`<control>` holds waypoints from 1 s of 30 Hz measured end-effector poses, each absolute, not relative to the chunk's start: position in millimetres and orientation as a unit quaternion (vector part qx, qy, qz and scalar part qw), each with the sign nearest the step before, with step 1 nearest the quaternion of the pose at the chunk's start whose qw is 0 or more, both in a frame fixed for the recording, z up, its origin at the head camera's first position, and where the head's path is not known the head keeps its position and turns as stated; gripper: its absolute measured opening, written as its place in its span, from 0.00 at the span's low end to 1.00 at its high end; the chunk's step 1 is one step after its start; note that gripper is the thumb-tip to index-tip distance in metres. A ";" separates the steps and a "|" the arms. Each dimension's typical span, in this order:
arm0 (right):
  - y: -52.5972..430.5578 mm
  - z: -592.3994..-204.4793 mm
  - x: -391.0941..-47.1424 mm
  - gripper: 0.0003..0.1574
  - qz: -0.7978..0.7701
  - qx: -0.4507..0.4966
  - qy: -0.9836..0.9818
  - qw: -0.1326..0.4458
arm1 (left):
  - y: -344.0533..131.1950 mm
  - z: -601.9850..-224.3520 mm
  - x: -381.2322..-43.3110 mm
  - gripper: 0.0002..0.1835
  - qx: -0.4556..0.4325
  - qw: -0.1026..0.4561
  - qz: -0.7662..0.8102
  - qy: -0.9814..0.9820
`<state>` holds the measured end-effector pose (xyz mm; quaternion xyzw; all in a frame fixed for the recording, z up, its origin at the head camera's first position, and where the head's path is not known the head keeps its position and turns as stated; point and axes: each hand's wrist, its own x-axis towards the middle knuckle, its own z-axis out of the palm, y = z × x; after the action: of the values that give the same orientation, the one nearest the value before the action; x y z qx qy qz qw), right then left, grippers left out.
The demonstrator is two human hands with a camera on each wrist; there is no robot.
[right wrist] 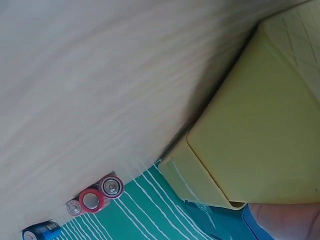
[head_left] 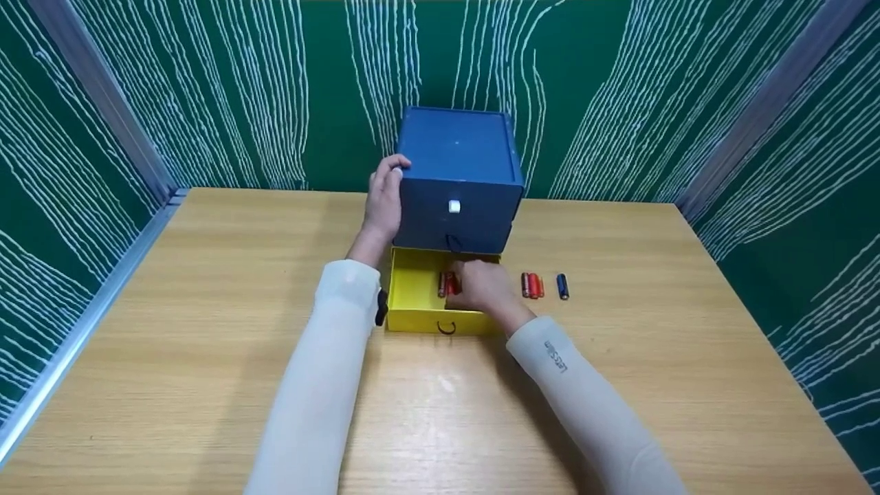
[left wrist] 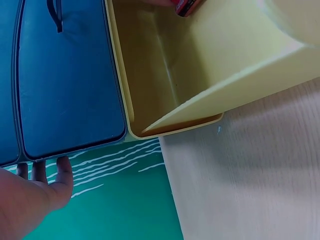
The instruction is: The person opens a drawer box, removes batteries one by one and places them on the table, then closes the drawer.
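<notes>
A blue drawer box [head_left: 459,148] stands at the back of the table, its lower yellow drawer [head_left: 416,320] pulled out toward me. My left hand [head_left: 385,196] rests against the box's left side, fingertips at its top edge; the left wrist view shows these fingers [left wrist: 64,175] along the blue side. Inside the drawer, my right hand [head_left: 485,285] curls its fingers at red batteries [head_left: 443,284], which stick out to its left. Its fingertips are mostly hidden; one red battery [left wrist: 186,6] shows at the top of the left wrist view.
Right of the drawer, several red batteries [head_left: 532,285] lie side by side on the wooden table [head_left: 240,309]. A blue battery [head_left: 563,286] lies farther right. A green wall [head_left: 330,89] with white wavy lines rises behind the box.
</notes>
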<state>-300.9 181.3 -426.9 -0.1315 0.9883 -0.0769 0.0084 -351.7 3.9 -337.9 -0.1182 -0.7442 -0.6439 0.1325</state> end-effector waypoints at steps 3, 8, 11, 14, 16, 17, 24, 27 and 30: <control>180.6 -426.0 -301.3 0.26 -0.070 -0.130 0.989 0.002 | 3.1 -337.0 -352.0 0.14 -0.124 0.142 -0.642 -0.743; 179.4 -426.5 -301.3 0.28 -0.068 -0.124 0.990 0.010 | 1.9 -337.0 -351.9 0.14 -0.128 0.148 -0.644 -0.740; 180.3 -427.7 -300.7 0.29 -0.072 -0.123 0.990 0.013 | 2.7 -337.5 -350.7 0.14 -0.124 0.138 -0.645 -0.741; 181.8 -428.2 -300.4 0.28 -0.071 -0.124 0.990 0.010 | 3.9 -337.7 -350.2 0.14 -0.120 0.130 -0.645 -0.743; 183.1 -428.1 -300.1 0.28 -0.072 -0.125 0.990 0.008 | 4.9 -337.9 -350.0 0.14 -0.117 0.127 -0.646 -0.744; 183.8 -428.1 -299.9 0.28 -0.072 -0.126 0.989 0.007 | 5.4 -338.2 -349.6 0.14 -0.115 0.125 -0.647 -0.743; 185.2 -426.6 -298.9 0.27 -0.073 -0.126 0.989 0.010 | 7.1 -337.7 -349.2 0.14 -0.112 0.116 -0.649 -0.744; 184.4 -425.7 -298.8 0.27 -0.073 -0.131 0.989 0.010 | 6.2 -337.8 -350.1 0.14 -0.112 0.118 -0.649 -0.743; 184.0 -424.3 -299.1 0.28 -0.077 -0.138 0.987 0.009 | 5.1 -337.8 -351.0 0.14 -0.108 0.123 -0.649 -0.743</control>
<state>-299.1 184.0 -424.3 -0.1376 0.9874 -0.0770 0.0086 -351.0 5.1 -337.8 -0.1083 -0.7429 -0.6491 0.1227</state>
